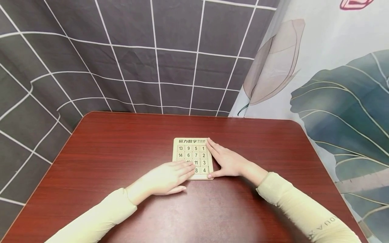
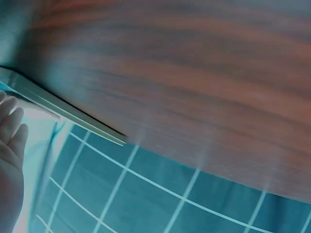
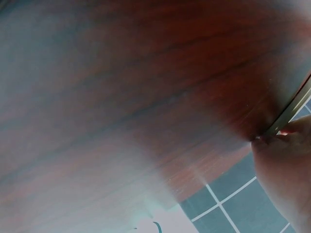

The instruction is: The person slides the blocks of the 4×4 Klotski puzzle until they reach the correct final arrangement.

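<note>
A pale number sliding puzzle [image 1: 191, 142] lies flat on the table, its square tiles in rows under a line of Chinese print. My left hand [image 1: 167, 177] rests palm down over its lower left, straight fingers on the tiles and thumb apart on the near side; several lower tiles are hidden beneath. Along the right edge lies my right hand [image 1: 229, 161], fingertips at the upper corner and thumb at the lower one. The left wrist view shows the board's thin side [image 2: 68, 112] beside the left fingers [image 2: 12, 127]. The right wrist view catches the right hand [image 3: 286, 165] against the edge.
The reddish-brown wooden table [image 1: 121, 141] extends around the puzzle. Behind it hangs a dark grey curtain [image 1: 176, 64] with white grid lines. A white curtain [image 1: 328, 101] with leaf prints hangs at the right. Pale sleeves [image 1: 100, 211] cover both forearms.
</note>
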### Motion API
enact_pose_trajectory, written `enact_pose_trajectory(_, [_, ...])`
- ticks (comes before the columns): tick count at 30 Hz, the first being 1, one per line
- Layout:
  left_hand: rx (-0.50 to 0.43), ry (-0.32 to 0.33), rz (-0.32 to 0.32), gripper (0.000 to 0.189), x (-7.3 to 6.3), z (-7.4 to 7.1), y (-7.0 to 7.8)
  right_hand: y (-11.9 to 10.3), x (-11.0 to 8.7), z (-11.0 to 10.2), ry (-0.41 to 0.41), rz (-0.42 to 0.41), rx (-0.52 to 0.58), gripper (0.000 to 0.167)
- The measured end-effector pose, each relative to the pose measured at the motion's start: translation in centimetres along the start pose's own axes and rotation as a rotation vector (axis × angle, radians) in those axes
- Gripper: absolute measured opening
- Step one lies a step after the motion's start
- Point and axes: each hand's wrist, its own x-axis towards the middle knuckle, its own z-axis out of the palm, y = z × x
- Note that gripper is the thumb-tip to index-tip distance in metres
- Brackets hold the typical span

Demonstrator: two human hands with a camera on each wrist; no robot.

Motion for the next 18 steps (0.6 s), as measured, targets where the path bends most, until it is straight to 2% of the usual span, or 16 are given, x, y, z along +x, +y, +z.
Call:
enact_pose_trajectory(3, [0.014, -0.036, 0.007, 0.063, 0.6, 0.1, 0.2, 0.0, 0.0, 0.0, -0.001, -0.001, 0.000, 0.121])
enact_pose_trajectory(6, [0.018, -0.052, 0.005, 0.063, 0.5, 0.4, 0.3, 0.0, -0.1, 0.0, 0.000, 0.002, 0.002, 0.121])
enact_pose_trajectory(14, [-0.032, -0.039, -0.041, 0.063, -2.1, 0.2, 0.1, 0.0, -0.1, -0.1, 0.005, -0.006, -0.010, 0.122])
enact_pose_trajectory(18, [-0.032, -0.015, -0.029, 0.063, -2.5, -0.1, 0.0, 0.0, -0.1, 0.0, 0.003, -0.002, -0.005, 0.122])
